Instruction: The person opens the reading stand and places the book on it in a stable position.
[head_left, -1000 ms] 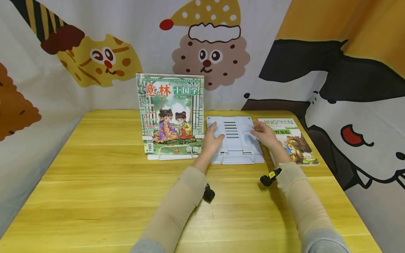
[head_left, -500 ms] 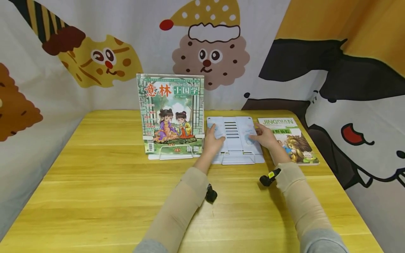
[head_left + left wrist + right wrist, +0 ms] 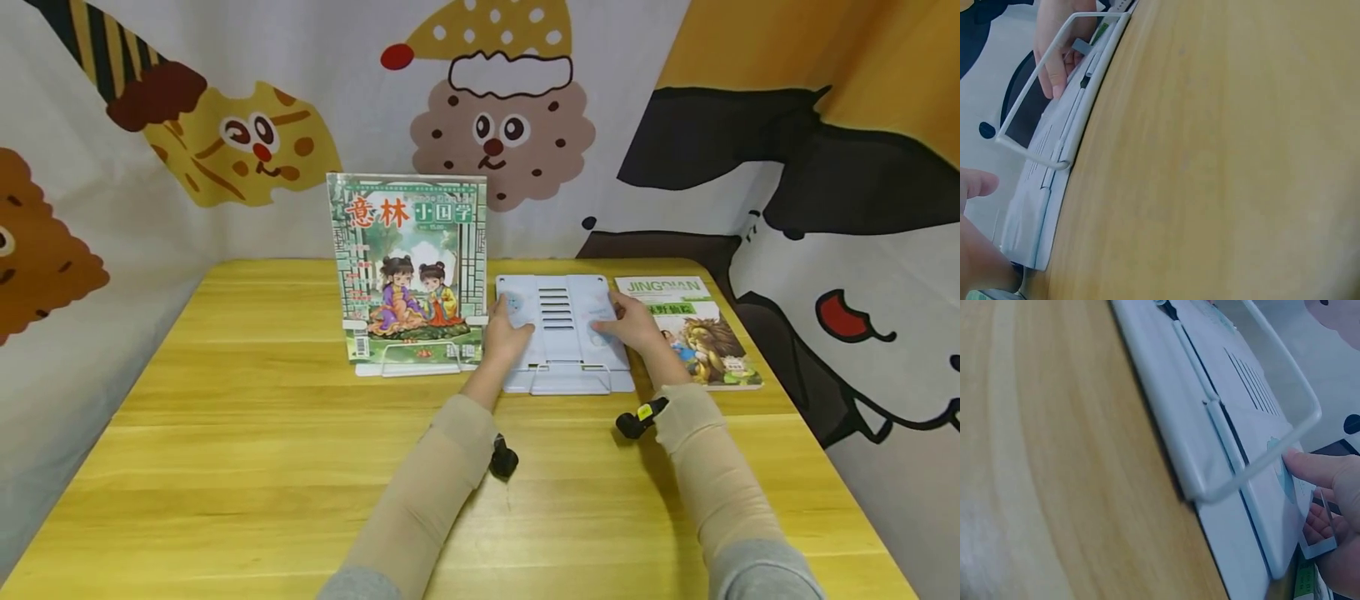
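Note:
A pale blue-white book stand [image 3: 555,343] with slots in its back plate and a wire page holder at its front is on the table. My left hand [image 3: 507,342] grips its left edge, thumb over the front; the fingers behind are mostly hidden. On the opposite edge my right hand [image 3: 637,327] pinches the plate. The right wrist view shows that thumb [image 3: 1316,465] on the plate's face, with fingers curled behind near a small side clip [image 3: 1319,549]. A green magazine [image 3: 412,267] stands upright on a second stand just left of my left hand.
A book with a lion cover [image 3: 705,342] lies flat right of the stand, close to my right hand and partly under the forearm. The wooden table [image 3: 262,467] ends at a cartoon-print curtain [image 3: 300,225] behind. Small black wrist cameras [image 3: 637,421] hang from both sleeves.
My right hand has closed in on the stand's right edge, and its thumb has come onto the plate. The stand has shifted slightly right and towards me. The magazine stays put.

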Available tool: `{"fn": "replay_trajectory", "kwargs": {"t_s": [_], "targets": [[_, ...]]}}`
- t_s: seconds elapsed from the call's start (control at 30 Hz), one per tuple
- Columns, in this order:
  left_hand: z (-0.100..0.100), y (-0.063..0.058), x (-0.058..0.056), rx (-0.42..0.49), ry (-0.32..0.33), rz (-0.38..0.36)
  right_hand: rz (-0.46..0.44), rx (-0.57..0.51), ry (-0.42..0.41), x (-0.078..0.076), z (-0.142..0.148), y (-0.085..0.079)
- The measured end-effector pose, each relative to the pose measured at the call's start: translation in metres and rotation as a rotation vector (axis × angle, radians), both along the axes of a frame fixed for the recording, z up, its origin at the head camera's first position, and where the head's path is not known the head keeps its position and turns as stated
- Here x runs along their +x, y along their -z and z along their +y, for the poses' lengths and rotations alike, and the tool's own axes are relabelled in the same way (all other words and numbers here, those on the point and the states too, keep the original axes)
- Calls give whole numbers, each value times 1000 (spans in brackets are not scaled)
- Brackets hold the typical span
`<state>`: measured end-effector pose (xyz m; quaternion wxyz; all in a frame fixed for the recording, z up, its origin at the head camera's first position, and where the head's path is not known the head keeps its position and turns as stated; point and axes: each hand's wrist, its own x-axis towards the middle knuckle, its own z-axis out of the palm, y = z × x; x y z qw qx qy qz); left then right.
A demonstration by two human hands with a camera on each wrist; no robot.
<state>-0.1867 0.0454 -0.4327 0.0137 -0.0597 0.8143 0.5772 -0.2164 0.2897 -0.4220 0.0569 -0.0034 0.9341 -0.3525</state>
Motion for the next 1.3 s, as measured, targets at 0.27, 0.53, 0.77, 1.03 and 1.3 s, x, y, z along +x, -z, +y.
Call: {"fn": "replay_trajectory", "kwargs": {"t_s": [0.27,0.53,0.77,1.03,1.3], "targets": [[2,-3,0,56,3,-29,82,-78,68,1,1,4],[2,-6,-1,28,26,26,143,-157,154,11,2,-5],[0,-9,5,15,62,144,184,-207,233,24,2,-8],[-11,-18,16,70,89,233,251,-208,227,43,1,-17],[-22,-24,26,130,162,309,366,-205,218,59,-1,-21]]}}
